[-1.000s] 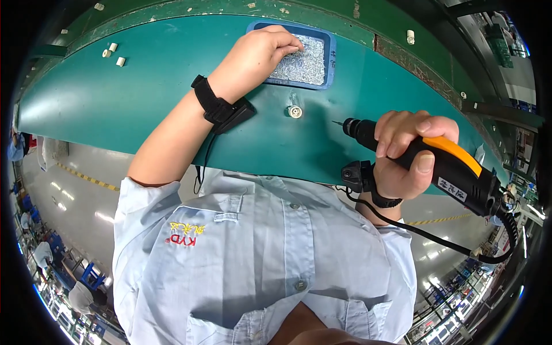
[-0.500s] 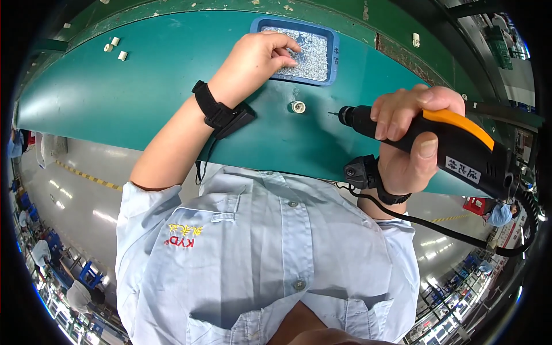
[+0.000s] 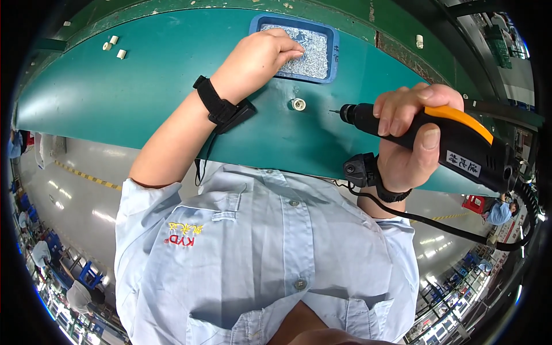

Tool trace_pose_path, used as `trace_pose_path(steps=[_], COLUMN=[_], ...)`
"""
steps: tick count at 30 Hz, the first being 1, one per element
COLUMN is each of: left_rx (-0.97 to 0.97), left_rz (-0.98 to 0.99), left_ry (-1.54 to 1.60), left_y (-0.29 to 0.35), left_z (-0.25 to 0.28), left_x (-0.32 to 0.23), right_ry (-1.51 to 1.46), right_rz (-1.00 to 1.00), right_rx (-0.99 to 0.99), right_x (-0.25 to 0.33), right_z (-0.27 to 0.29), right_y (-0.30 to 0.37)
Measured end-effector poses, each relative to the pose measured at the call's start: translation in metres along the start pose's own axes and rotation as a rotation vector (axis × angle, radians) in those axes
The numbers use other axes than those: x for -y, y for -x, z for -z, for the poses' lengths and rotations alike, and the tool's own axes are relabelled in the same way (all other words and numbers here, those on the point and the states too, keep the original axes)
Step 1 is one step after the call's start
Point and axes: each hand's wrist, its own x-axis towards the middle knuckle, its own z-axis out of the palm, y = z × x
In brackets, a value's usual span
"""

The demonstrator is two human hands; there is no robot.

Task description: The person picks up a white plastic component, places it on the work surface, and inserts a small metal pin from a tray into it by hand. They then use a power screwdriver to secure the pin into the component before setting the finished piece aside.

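Observation:
My left hand (image 3: 261,60) reaches over a blue tray (image 3: 253,24) filled with small silvery metal pieces (image 3: 315,60) that look like screws. Its thumb and forefinger are pinched together above them; whatever lies between the tips is too small to make out. In my right hand (image 3: 411,123) is a black electric screwdriver (image 3: 460,144) with an orange lever, fingers wrapped round its body. Its thin bit points left, toward a small round white part (image 3: 298,104). That part stands on the green table mat (image 3: 155,75), apart from the bit and both hands.
Several white cylindrical parts (image 3: 114,39) stand at the far left of the mat. Another white part (image 3: 419,41) is past the far edge, at the right. A thick black cable (image 3: 454,233) hangs from the screwdriver. Other people (image 3: 499,213) are in the background.
My left thumb and forefinger have closed into a pinch over the tray. The screwdriver has shifted slightly; the round white part stays put on the mat.

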Motion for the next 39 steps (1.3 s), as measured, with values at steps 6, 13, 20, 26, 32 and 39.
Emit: trace_pose_path(steps=[6,13,20,26,32,39], left_rx=[0.009,0.087,0.072,0.047,0.158,0.18], left_rz=[-0.154,0.078,0.064,0.0,0.26,0.406], left_ry=[-0.004,0.367,0.267,0.221,0.444,0.519], left_y=[0.015,0.05,0.055,0.054,0.058,0.06], left_z=[0.011,0.002,0.007,0.001,-0.016,-0.021], left_x=[-0.039,-0.066,-0.07,-0.065,-0.039,-0.04], right_ry=[-0.087,-0.256,-0.262,-0.096,-0.086,-0.072], right_rz=[0.138,0.212,0.2,0.049,0.015,0.042], right_rx=[-0.008,0.258,0.253,0.196,0.031,0.075], right_x=[0.001,0.001,-0.004,0.0,-0.013,-0.031], right_z=[-0.003,-0.002,-0.006,-0.015,-0.019,-0.025], right_y=[-0.004,-0.001,-0.002,0.001,0.002,-0.002])
